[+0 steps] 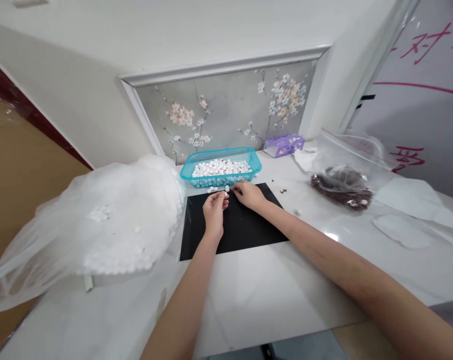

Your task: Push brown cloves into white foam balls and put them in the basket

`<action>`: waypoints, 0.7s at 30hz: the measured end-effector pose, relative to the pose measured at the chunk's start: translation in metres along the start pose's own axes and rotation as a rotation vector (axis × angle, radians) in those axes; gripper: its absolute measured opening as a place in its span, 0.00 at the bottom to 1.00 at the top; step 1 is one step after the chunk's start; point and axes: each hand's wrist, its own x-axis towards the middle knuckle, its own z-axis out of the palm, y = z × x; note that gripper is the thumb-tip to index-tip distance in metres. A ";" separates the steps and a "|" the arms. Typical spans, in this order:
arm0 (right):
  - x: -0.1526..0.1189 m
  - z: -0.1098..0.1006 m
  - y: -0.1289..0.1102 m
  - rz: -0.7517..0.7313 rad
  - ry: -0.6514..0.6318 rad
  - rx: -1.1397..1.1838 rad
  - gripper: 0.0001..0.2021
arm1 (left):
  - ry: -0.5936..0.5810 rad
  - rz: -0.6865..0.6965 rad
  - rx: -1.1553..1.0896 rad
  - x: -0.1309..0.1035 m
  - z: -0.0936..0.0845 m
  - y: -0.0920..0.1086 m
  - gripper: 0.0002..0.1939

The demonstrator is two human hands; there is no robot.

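Note:
My left hand (214,207) is over the black mat (237,227), its thumb and fingers pinched on a small white ball (227,193). Just to its right, my right hand (248,194) has its fingertips closed at the mat's far edge; what they hold, if anything, is too small to make out. A few loose white balls (212,190) lie between my hands and the blue plastic basket (188,172). That basket is filled with similar white balls (222,167), some showing dark specks.
A big see-through bag of white balls (136,220) lies at the left. To the right are a zip bag (346,175) with small dark brown pieces, loose brown bits (283,191) and white sheets (402,231). A purple tissue pack (284,145) rests against the wall.

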 end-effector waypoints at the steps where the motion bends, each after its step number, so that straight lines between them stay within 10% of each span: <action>1: -0.002 0.000 0.000 0.006 0.008 -0.004 0.10 | -0.002 -0.001 0.002 0.000 0.000 0.000 0.11; 21: -0.058 -0.011 0.005 0.240 0.270 0.711 0.12 | -0.127 -0.026 0.123 -0.018 0.010 0.003 0.13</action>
